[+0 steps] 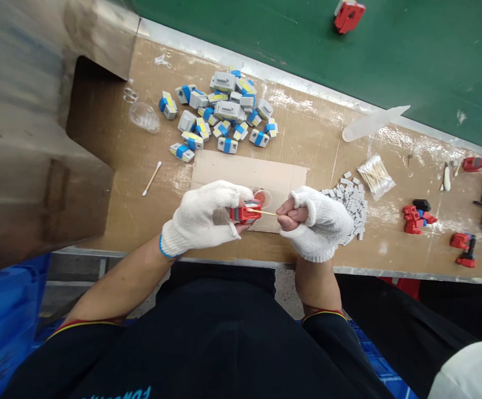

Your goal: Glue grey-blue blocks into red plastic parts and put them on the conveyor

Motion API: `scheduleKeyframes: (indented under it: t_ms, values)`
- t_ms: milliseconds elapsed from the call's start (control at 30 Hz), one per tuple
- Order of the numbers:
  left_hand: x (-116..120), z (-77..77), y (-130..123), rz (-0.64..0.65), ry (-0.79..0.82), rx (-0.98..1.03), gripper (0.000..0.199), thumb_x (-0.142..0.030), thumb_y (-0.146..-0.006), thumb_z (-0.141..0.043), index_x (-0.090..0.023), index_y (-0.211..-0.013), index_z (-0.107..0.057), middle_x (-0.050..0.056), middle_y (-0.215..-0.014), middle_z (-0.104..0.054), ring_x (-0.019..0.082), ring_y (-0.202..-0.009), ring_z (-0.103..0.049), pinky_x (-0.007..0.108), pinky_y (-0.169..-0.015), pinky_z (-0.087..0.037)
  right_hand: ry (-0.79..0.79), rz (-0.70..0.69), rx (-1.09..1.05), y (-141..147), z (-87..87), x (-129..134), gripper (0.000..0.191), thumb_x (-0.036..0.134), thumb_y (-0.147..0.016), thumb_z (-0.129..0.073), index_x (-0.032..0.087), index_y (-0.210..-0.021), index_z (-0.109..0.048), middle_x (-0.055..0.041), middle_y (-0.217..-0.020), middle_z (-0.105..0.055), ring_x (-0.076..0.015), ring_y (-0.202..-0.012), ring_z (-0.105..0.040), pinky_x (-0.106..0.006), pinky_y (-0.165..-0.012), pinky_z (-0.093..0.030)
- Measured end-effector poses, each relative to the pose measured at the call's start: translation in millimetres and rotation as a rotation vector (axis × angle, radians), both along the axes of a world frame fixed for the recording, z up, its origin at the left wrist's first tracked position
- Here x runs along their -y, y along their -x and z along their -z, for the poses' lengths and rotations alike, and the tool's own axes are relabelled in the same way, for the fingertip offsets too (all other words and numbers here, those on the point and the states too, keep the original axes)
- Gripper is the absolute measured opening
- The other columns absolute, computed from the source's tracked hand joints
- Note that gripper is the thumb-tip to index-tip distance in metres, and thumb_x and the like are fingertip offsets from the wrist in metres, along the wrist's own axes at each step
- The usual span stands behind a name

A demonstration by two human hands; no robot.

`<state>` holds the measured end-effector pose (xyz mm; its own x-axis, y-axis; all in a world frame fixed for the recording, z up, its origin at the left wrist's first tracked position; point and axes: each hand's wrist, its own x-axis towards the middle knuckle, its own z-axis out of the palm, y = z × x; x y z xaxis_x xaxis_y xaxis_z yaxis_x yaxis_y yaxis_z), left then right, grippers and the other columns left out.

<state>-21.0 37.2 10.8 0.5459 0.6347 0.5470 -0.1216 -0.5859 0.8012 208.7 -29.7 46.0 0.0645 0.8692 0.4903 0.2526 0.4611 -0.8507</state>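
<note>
My left hand [207, 215], in a white glove with bare fingertips, grips a small red and grey plastic toy part [241, 213] above a piece of cardboard [249, 169]. Between the thumb and fingers of my gloved right hand [313, 219] is a cotton swab [268, 213]. The swab's tip touches the upper face of the red part. Just behind the part, a small clear dish [264, 197] with something reddish in it rests on the cardboard, partly hidden by my left hand.
Grey, blue and yellow blocks [226, 111] are heaped behind the cardboard. Small grey pieces [349, 202] and a bag of cotton swabs [376, 176] lie right. A loose swab [152, 178] is left, near a metal housing [36, 138]. Red toy parts [417, 217] sit farther right; a person sits there.
</note>
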Motion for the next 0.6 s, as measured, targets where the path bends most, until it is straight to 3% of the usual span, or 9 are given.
scheduleKeyframes:
  t_ms: [200,467,600]
  values:
    - [-0.9,3.3,-0.3,-0.006,-0.021,0.020,0.036,-0.025,-0.091,-0.095,-0.028,-0.120,-0.075,0.014,-0.114,-0.091,0.031,-0.096,-0.091,0.041,-0.085,-0.080,0.039,-0.003,0.035,-0.6,-1.2,-1.1,0.037,0.037,-0.091,-0.099,0.027,-0.066,-0.074,0.0057,-0.062,-0.071,-0.0124,-0.048,-0.062,-0.026,-0.047,-0.049]
    - [-0.1,2.5,0.1,-0.007,0.001,0.007,0.038,-0.022,-0.088,-0.096,-0.030,-0.120,-0.077,0.012,-0.116,-0.091,0.033,-0.096,-0.091,0.046,-0.083,-0.081,-0.060,0.044,0.040,-4.1,-1.6,-2.6,0.034,0.028,-0.093,-0.093,0.027,-0.066,-0.073,0.0043,-0.062,-0.073,-0.0139,-0.048,-0.066,-0.026,-0.046,-0.053]
    - [-0.5,2.9,-0.2,0.001,0.001,0.026,0.040,-0.022,-0.087,-0.097,-0.030,-0.120,-0.078,0.012,-0.117,-0.092,0.034,-0.096,-0.091,0.047,-0.085,-0.081,0.007,0.031,0.075,-1.3,-3.2,-3.3,0.039,0.039,-0.093,-0.096,0.027,-0.063,-0.072,0.0035,-0.061,-0.072,-0.0143,-0.048,-0.065,-0.026,-0.045,-0.054]
